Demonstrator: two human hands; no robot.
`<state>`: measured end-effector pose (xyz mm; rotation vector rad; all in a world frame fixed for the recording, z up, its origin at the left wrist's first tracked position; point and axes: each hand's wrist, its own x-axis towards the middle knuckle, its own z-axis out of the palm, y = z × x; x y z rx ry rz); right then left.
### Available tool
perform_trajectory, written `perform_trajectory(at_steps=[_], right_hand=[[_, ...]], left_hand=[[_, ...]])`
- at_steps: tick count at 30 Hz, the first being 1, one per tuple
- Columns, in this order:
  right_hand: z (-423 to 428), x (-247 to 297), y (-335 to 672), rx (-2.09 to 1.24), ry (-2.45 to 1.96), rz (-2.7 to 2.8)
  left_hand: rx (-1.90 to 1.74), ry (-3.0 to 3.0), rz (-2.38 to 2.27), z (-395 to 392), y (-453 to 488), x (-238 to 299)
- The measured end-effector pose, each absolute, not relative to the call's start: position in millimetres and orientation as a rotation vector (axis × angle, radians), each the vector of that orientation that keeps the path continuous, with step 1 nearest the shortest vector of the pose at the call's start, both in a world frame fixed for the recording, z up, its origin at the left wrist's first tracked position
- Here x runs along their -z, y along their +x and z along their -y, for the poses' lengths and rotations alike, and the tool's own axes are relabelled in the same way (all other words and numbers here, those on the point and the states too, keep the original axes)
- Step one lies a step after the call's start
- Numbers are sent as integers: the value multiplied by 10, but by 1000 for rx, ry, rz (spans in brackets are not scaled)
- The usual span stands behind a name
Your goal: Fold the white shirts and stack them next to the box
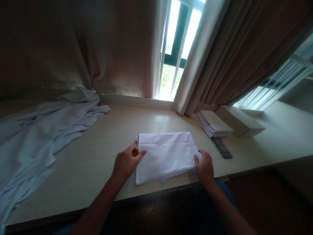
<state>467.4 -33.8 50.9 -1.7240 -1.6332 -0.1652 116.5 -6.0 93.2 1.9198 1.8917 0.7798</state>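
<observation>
A folded white cloth lies flat near the front edge of the desk, one lower corner hanging a little loose. At its left side is my left hand, fingers curled and the thumb resting on the cloth's edge. My right hand grips the right edge, with the thumb on top and the fingers around the side. The cloth's kind of garment or linen cannot be made out.
Crumpled white cloths cover the desk's left part. Back right stand a stack of folded white cloths and a pale box. A blurred dark object lies before the stack. Curtains and a window line the back.
</observation>
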Motion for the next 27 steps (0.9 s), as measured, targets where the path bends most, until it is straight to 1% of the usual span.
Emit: perform_trajectory(at_steps=[2, 5, 7, 11, 15, 20, 27], right_hand=[[200, -582, 4402, 113, -1664, 1779], [24, -663, 3965, 29, -1711, 1996], [-25, -695, 3717, -29, -1763, 2142], [27, -653, 3500, -65, -1812, 2331], [143, -514, 3649, -63, -1843, 2333], [214, -414, 4085, -39, -1858, 2326], [200, -271, 4806, -137, -2033, 2211]], left_hand=[[-883, 2152, -1658, 156, 1489, -904], [-826, 2500, -1385, 274, 1870, -757], [-724, 2583, -1413, 303, 1967, -626], [-517, 2545, -1573, 293, 1909, -405], [-464, 2536, -1633, 288, 1863, -321], [-414, 2530, -1666, 276, 1892, -315], [-384, 2508, -1660, 258, 1879, -293]])
